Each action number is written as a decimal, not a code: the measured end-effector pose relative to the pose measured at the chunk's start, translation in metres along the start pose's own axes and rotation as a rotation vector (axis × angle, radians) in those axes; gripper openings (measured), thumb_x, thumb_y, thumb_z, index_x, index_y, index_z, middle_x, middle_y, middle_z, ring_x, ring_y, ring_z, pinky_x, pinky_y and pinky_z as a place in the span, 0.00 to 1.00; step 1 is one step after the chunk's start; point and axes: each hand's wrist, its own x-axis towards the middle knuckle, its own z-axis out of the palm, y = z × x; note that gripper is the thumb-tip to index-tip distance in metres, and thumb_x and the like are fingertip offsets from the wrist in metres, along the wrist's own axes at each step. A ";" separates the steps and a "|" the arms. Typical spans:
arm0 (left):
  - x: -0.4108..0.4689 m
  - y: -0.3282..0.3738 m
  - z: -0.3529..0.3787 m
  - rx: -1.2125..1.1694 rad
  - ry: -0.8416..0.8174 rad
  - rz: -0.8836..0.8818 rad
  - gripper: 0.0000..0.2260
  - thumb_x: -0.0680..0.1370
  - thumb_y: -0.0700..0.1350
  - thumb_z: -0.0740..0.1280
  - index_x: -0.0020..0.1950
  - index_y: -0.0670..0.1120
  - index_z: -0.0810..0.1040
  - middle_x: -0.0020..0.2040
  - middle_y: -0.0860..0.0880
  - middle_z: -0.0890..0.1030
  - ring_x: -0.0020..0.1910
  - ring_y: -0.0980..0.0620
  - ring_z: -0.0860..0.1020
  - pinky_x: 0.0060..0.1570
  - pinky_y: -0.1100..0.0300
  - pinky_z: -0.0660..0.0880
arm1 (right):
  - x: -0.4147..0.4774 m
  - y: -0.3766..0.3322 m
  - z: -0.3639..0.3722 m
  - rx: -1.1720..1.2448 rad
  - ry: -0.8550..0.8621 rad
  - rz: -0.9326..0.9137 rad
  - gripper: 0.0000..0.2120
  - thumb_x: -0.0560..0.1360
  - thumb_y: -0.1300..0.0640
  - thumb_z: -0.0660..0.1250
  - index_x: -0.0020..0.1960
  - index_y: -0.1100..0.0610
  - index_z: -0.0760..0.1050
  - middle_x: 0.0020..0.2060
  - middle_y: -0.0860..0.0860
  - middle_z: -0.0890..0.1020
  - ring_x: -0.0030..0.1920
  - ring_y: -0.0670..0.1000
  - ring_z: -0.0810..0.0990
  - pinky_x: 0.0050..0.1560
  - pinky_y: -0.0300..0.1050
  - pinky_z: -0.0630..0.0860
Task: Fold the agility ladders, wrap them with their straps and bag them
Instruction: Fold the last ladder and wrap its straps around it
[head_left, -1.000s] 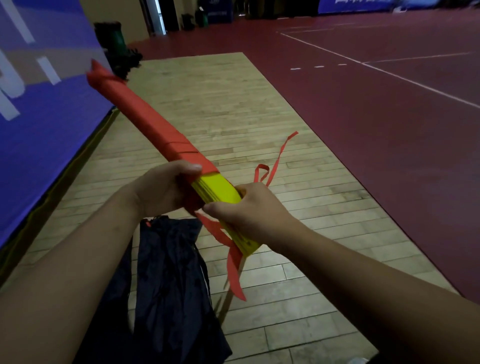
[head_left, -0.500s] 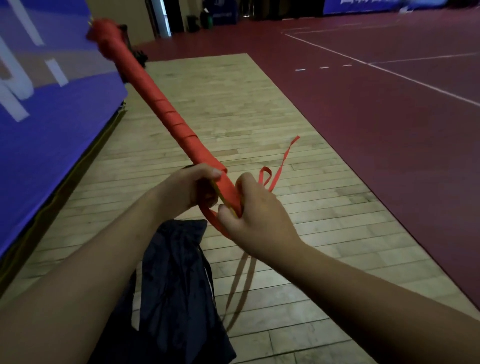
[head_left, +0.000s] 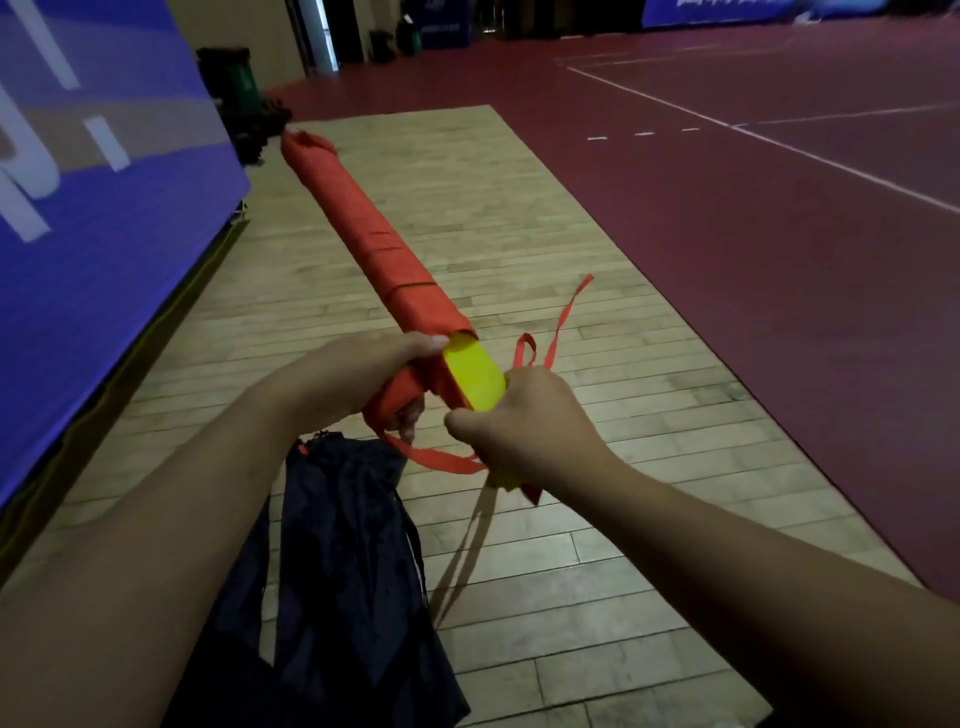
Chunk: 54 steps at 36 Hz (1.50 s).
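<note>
Wooden gym floor (head_left: 571, 519) is seen below. The left hand (head_left: 363, 379) is curled round the red-wrapped ladder bundle (head_left: 363, 223). The right hand (head_left: 519, 421) is closed on the loose strap (head_left: 441, 460), above the dark bag (head_left: 353, 545). If tension is lost, the wraps could be loosened.

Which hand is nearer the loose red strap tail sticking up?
Right. The right hand sits at the base of the strap tail; the left hand grips the wrapped bundle beyond the yellow rungs.
</note>
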 end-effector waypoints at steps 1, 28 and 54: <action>0.001 0.001 0.005 0.030 0.041 -0.004 0.22 0.77 0.61 0.67 0.48 0.41 0.77 0.31 0.43 0.79 0.27 0.47 0.79 0.33 0.56 0.74 | -0.001 0.002 0.000 -0.145 0.047 -0.047 0.15 0.71 0.52 0.72 0.38 0.64 0.76 0.28 0.54 0.81 0.27 0.52 0.82 0.33 0.56 0.82; 0.005 -0.011 -0.014 -0.263 -0.114 0.029 0.31 0.67 0.60 0.76 0.59 0.39 0.80 0.50 0.37 0.78 0.43 0.40 0.79 0.45 0.49 0.78 | -0.002 -0.002 0.004 0.348 -0.112 0.009 0.12 0.73 0.58 0.73 0.36 0.60 0.73 0.20 0.48 0.73 0.21 0.50 0.73 0.26 0.46 0.73; 0.009 -0.013 -0.004 -0.349 -0.058 0.182 0.33 0.57 0.65 0.82 0.48 0.42 0.80 0.35 0.48 0.75 0.33 0.52 0.76 0.34 0.61 0.77 | 0.005 0.004 -0.012 0.533 -0.412 0.035 0.04 0.77 0.64 0.66 0.50 0.64 0.72 0.34 0.57 0.75 0.28 0.53 0.73 0.30 0.45 0.72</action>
